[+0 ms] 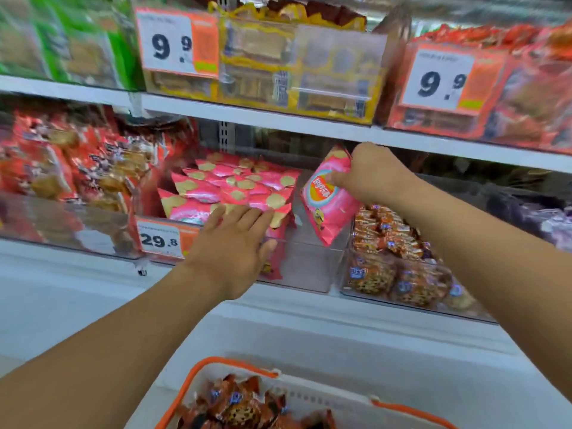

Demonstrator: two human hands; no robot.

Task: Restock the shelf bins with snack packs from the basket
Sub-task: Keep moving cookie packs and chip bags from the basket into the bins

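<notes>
The right hand (368, 174) pinched a pink chip bag (329, 202) by its top, hanging over the clear bin's (309, 274) gap. At nine o'clock, the flat, open left hand (235, 239) pressed stacked pink packs (232, 187) aside, apparently making room; the basket (235, 365) sat at six o'clock.

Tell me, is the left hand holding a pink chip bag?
No, the left hand rests flat on piled bags; the right hand grips the pink chip bag.

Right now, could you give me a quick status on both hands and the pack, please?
Right hand grips pink chip pack over the clear bin. Left hand flat on the stacked pink packs. Gap in bin open, nothing blocking.
</notes>
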